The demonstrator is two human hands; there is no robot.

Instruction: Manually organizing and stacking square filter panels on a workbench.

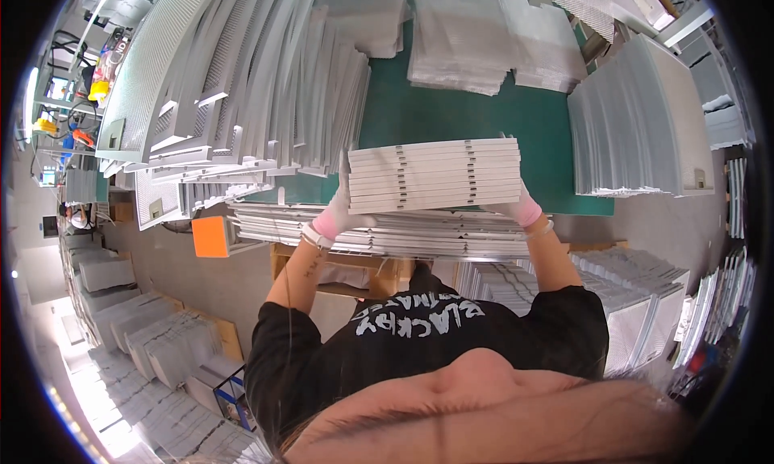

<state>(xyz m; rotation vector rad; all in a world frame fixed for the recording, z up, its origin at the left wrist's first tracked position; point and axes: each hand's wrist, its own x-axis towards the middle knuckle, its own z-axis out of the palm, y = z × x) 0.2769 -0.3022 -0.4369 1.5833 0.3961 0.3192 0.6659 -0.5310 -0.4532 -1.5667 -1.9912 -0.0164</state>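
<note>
At the far left, piles of pale panels (pixel 161 335) stand on the floor (pixel 189 278). Next, a tall row of grey-white mesh panels (pixel 242 77) leans on edge over the left part of the green worktop (pixel 484 117). Below the row sits an orange block (pixel 211 237), just beside the left end of a low pile (pixel 443 233) of white-edged panels, which lies along the near side of the worktop.

The left grip (pixel 345 206), in a white glove with a pink cuff, is part-closed around the left end of a white bundle (pixel 435 176), fingers up its side and thumb at its lower front edge. The bundle, in the middle, spans the space between both grips: flat panels stacked level, edges facing the person, two columns of dark marks down them. It overlaps the low pile in view; whether it touches it, I cannot tell. Beyond, two translucent stacks (pixel 459 41) lie on the worktop.

The right grip (pixel 516 208), gloved alike, is part-closed on the bundle's right end; its fingers are mostly hidden. Farther right, a stack of upright sheets (pixel 629 121) stands at the worktop's end, well apart from the bundle.
</note>
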